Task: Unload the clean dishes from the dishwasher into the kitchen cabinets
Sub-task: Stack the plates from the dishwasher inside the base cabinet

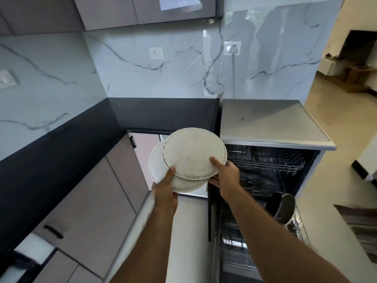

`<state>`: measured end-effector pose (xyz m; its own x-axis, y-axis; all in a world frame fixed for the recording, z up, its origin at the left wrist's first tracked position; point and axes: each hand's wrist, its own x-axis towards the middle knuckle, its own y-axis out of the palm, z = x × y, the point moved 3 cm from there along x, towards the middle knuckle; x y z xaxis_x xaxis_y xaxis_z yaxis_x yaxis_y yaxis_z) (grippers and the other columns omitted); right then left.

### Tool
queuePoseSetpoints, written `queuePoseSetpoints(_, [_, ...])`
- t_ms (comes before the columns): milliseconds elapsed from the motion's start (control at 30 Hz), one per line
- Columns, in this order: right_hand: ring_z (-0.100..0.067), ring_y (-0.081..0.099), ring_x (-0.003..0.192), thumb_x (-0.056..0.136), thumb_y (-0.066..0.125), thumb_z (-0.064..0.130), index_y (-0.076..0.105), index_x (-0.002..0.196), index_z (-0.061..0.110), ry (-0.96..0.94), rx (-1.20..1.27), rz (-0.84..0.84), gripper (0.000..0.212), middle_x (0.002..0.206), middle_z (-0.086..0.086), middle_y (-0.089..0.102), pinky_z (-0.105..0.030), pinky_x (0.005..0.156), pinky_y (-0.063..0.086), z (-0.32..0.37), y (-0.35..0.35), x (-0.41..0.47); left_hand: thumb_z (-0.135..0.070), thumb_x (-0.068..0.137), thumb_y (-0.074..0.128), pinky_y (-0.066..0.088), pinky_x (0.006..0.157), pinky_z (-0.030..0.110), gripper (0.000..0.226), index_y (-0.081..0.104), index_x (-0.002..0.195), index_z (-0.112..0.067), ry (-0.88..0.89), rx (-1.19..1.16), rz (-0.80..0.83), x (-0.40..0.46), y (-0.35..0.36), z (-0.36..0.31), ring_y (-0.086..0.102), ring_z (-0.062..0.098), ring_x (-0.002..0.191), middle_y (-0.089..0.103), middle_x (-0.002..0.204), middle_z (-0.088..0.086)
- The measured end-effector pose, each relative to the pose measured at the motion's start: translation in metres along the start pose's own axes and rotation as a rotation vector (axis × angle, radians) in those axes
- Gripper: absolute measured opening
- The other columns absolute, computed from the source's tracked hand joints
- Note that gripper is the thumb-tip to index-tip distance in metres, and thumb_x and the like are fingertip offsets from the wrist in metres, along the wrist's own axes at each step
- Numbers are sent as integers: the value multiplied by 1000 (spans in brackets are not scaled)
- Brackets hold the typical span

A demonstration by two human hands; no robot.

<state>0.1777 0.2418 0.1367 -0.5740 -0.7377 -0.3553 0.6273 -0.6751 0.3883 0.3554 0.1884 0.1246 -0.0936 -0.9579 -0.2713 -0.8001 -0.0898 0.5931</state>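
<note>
Two white speckled plates overlap in mid-air in front of me. The upper plate (193,154) lies on the lower plate (161,170). My left hand (166,193) grips the lower plate's near rim, thumb on top. My right hand (226,176) holds the upper plate at its right edge, thumb on its face and fingers underneath. The dishwasher (271,123) stands open to the right, with its upper rack (271,162) pulled into view and a dark pan (285,209) standing in the lower rack (297,227).
A black countertop (61,152) runs along the left and back, under a marbled wall. Below it are pinkish cabinet doors (91,197) with black handles, one corner cabinet (146,152) open behind the plates. Upper cabinets (142,11) hang overhead. A room opens at the right.
</note>
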Motion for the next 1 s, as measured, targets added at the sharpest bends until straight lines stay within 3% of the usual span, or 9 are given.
queuePoseSetpoints(167, [-29,69,95,79,80,7,63,116,12,42,-45,133,41,107,-9,71,-41,63,61,-26,51,-9,-7,71,84,57,86,50,45,65,111,-5,23,-21,-76,12,-35,-30,72,27,97,74,108,9])
queuePoseSetpoints(367, [-29,70,97,82,78,8,61,115,10,40,-64,210,37,110,-9,71,-42,71,62,-48,115,15,-19,69,83,52,93,55,57,63,120,-8,22,-53,-48,61,-76,-72,68,29,106,72,115,8])
queuePoseSetpoints(500, [-32,71,98,83,78,11,59,122,5,58,-67,208,43,113,-12,71,-45,77,61,-76,159,39,-19,67,85,52,94,55,62,62,123,-7,-2,-29,-57,102,-104,-102,68,29,106,72,115,8])
queuePoseSetpoints(667, [-35,71,97,83,80,18,58,123,6,114,-53,181,47,114,-14,71,-50,79,60,-118,207,59,-11,72,84,56,88,49,47,66,115,-5,-3,49,-76,157,-133,-135,72,25,95,74,107,8])
queuePoseSetpoints(833, [-35,71,96,79,79,3,60,117,8,164,-55,202,42,108,-15,73,-44,74,61,-144,233,70,-9,73,83,58,83,43,32,68,100,-10,-22,100,-79,195,-152,-149,72,22,91,75,101,6])
queuePoseSetpoints(1000, [-33,72,96,76,81,4,61,122,9,160,-50,108,50,108,-11,74,-51,79,60,-167,225,84,-10,70,85,57,86,45,43,69,110,-4,-99,145,-86,224,-171,-130,71,25,98,74,106,9])
